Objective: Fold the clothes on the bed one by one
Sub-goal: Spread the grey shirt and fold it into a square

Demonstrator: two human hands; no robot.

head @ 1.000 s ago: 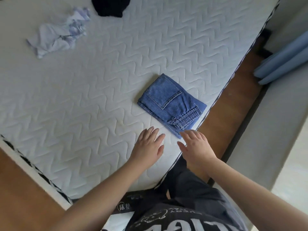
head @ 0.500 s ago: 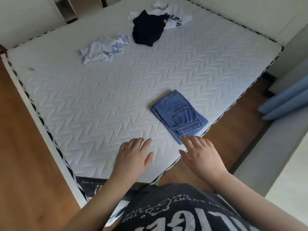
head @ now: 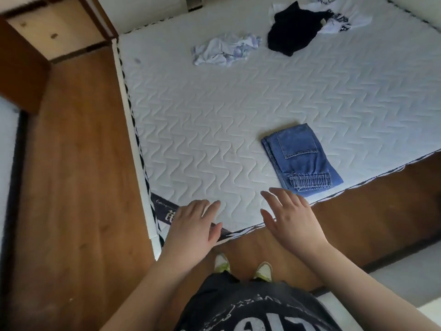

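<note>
Folded denim jeans, pocket uppermost, are being displayed at the quilted bed's near edge; left hand and right hand are being held flat-fingered, holding nothing.

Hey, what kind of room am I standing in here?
Most likely a bedroom at home. A bare quilted mattress fills most of the view, with folded jeans and crumpled clothes on it, above a wooden floor.

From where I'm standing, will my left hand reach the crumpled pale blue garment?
Probably not. The left hand hovers open at the near mattress corner; the crumpled pale blue garment lies far up the white quilted mattress. Nothing blocks the way.
</note>
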